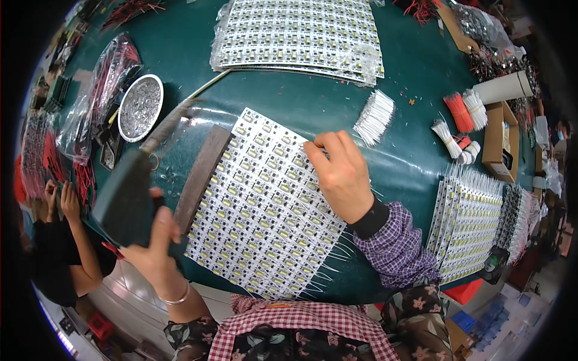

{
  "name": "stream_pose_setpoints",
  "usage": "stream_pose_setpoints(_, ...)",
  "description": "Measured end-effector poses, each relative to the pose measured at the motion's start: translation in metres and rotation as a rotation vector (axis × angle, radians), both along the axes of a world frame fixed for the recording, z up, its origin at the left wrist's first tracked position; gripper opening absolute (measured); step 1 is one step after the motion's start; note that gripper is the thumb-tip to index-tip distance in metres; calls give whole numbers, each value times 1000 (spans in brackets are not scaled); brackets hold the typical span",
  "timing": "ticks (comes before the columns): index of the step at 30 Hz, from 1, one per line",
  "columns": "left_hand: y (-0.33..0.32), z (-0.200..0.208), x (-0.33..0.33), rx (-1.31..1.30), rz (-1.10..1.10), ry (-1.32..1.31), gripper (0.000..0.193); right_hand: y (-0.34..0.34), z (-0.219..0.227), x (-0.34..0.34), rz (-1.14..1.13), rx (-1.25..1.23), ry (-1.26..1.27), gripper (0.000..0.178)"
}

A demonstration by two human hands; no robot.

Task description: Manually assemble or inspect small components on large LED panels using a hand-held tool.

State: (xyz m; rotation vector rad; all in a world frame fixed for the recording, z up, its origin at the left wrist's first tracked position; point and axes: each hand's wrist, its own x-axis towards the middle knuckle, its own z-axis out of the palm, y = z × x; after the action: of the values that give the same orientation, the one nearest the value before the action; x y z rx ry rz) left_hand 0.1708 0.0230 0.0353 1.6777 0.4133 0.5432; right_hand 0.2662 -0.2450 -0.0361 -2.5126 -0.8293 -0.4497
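A white LED circuit board sheet (pixel 259 198), with rows of small yellow LEDs, lies tilted on the green table before me. Thin white wires spread over its lower right part and past its edge. My right hand (pixel 343 171) rests on the upper right edge, fingers pinched together; whatever they hold is hidden. My left hand (pixel 153 253) is wrapped round a dark, broad tool (pixel 123 198), smeared by motion, its kind unclear. From the tool's upper end a thin rod (pixel 174 114) appears to run up and right. A brown bar (pixel 201 177) lies along the sheet's left edge.
Stacked LED sheets (pixel 295 36) lie at the far side, more wired sheets (pixel 466 222) at right. White wires (pixel 374 117), red wires (pixel 459 113) and a cardboard box (pixel 501 141) are to the right. At left are a white bowl (pixel 158 90) and a co-worker's hands (pixel 69 201).
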Motion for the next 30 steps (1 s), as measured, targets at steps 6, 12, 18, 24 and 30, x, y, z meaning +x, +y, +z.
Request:
stream_pose_setpoints(6,-26,-20,-29,-63,-158,183,46,-7,13,-4,-49,-32,-16,24)
stream_pose_setpoints(12,-28,-35,-33,-5,-255,200,45,-5,30,-11,-66,23,-30,27)
stream_pose_setpoints(18,-31,-34,-38,-37,-282,272,46,8,-1,-11,9,102,1,31)
stream_pose_setpoints(24,-36,-33,-30,34,-318,209,30,11,-6,-11,6,100,12,31)
stream_pose_setpoints(30,-47,-29,-25,130,-302,180,17,11,-7,-12,-4,88,12,32)
